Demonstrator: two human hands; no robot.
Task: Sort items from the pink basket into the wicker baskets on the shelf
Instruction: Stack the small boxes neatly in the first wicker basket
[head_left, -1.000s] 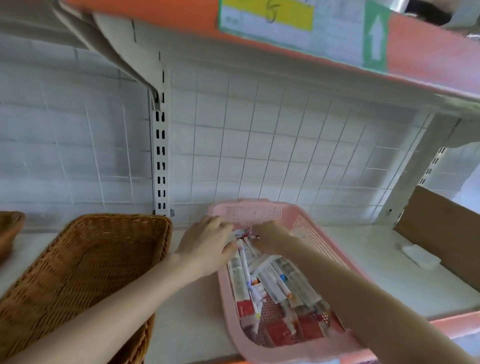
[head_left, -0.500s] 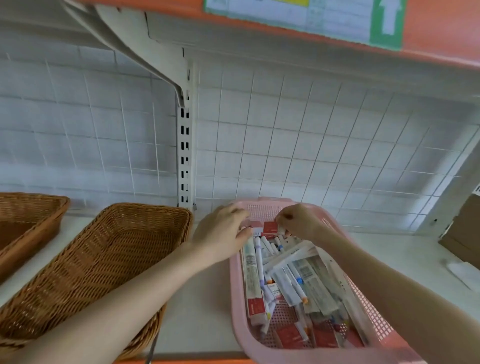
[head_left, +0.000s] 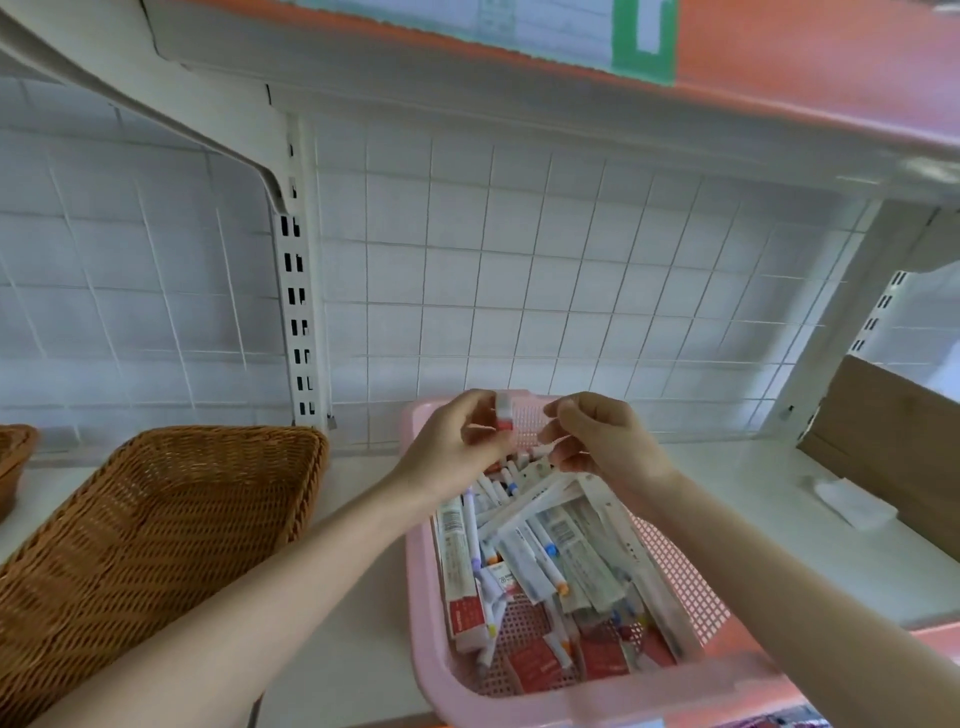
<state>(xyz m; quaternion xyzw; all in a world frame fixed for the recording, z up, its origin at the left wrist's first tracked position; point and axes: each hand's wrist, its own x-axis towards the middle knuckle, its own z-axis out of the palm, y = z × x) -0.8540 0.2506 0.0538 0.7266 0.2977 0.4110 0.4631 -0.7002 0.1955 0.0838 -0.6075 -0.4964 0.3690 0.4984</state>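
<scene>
Item 1. Left-hand fingers (head_left: 470, 404): curled around a small white-and-red box (head_left: 504, 419), which is pinched against the thumb and held just above the far end of the pink basket (head_left: 418, 571).

Item 2. Right-hand fingers (head_left: 571, 413): curled inward, close beside the box but apart from it. Whether anything is grasped cannot be told; only a thin pale line is seen at the fingertips.

Item 3. Left hand (head_left: 457, 441) and right hand (head_left: 605, 441): raised side by side over the far rim of the pink basket, forearms reaching in from the near edge.

Item 4. Pink basket: set on the white shelf (head_left: 805, 545), right of centre. It is filled with a loose heap of white pens (head_left: 540, 561) with coloured caps, long wrapped packets and red-and-white cartons (head_left: 463, 608).

Item 5. Wicker basket (head_left: 156, 545): placed left of the pink basket, near it but not touching. A second wicker basket (head_left: 13, 452) is cut off at the far left edge.

Item 6. Cardboard box (head_left: 883, 431): stood at the right, with a small white pad (head_left: 852, 501) lying near it.

Item 7. White wire grid (head_left: 519, 286): fixed behind the shelf. An orange-edged upper shelf (head_left: 805, 62) with a green-marked label (head_left: 644, 41) is mounted above.
</scene>
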